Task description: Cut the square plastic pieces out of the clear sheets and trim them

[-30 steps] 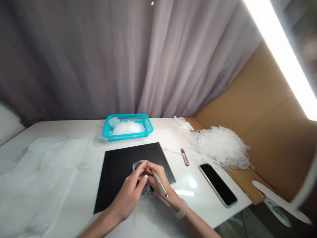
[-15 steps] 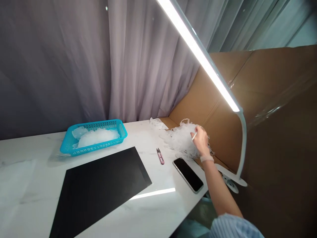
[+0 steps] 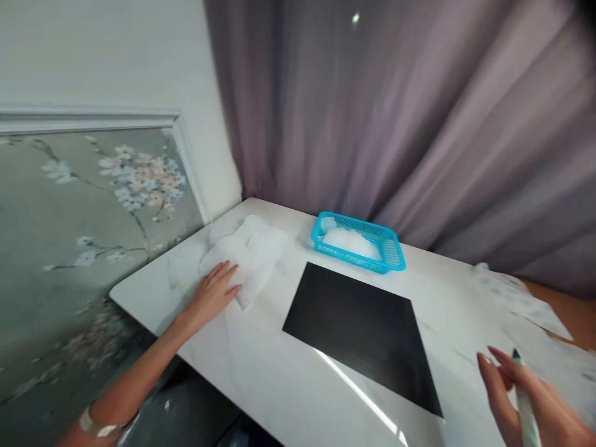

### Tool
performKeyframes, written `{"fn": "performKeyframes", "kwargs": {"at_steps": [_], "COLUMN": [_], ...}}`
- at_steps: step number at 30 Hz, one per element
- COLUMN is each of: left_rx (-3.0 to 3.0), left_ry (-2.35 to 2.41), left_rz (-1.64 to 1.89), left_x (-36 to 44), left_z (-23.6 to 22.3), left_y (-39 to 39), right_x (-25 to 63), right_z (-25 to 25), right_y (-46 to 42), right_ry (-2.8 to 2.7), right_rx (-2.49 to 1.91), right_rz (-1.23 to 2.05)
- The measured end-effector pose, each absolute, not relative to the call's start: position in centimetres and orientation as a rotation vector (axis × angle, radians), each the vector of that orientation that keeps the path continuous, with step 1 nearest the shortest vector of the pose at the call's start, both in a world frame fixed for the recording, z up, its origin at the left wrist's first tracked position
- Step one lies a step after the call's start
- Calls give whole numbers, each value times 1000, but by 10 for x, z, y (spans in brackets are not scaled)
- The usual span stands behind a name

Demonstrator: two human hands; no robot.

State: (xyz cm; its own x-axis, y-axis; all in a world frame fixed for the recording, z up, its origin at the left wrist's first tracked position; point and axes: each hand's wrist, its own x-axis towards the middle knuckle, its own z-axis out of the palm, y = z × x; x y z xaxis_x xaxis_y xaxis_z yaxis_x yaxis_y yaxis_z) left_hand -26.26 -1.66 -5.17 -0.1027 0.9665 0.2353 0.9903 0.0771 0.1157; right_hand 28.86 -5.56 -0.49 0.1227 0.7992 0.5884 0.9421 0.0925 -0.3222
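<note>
My left hand point(image 3: 215, 294) lies on a heap of sheer white fabric point(image 3: 249, 251) at the left of the table, its fingers stretched out over the near edge. At the lower right, my right hand point(image 3: 535, 391) is closed round a slim white pen-like tool point(image 3: 526, 413) with a dark pointed tip; its exact kind is unclear. That hand is above the table, close to a blurred spread of white scraps point(image 3: 549, 347). Between the hands lies a flat black sheet point(image 3: 363, 332).
Behind the black sheet stands a blue plastic basket point(image 3: 395, 251) holding soft white material point(image 3: 351, 242). A white lacy piece point(image 3: 516, 295) lies at the back right by brown cardboard point(image 3: 570, 316). A curtain point(image 3: 372, 124) hangs behind the table point(image 3: 261, 366).
The view has swung left, so the lamp, phone and thread snips are out of frame. My left hand has come into view on the fabric. My right hand has left the scrap pile, still holding the tool.
</note>
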Motion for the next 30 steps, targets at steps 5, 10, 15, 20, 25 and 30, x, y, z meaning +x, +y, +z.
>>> {"fn": "performKeyframes", "kwargs": {"at_steps": [5,10,15,20,25,30], "left_rx": [-1941,-1666,-1665,-1569,-1588,-1629], "left_ry": [-2300,-2477,-2567,-2571,-2687,-2666], "left_rz": [-340,-376,-360,-397,-363,-317], "left_x": [-257,-282,-294,-299,-316,-310], "left_z": [-45,-30,-27,-17,2,23], "left_y": [-7,14,25,33,45,40], "right_x": [242,222,225,229,215,208], "right_z": [-3,4,0,-6,1,1], "right_y": [-51,-56,-58,-52,-55,-56], "right_ry": [-1932,-1998,-2040,-2089,-2068,-2082], "right_rx": [-1659,-1626,-1628,-1582,-1524,-1504], "right_rz": [-206,-174,-161,-112,-9,14]}}
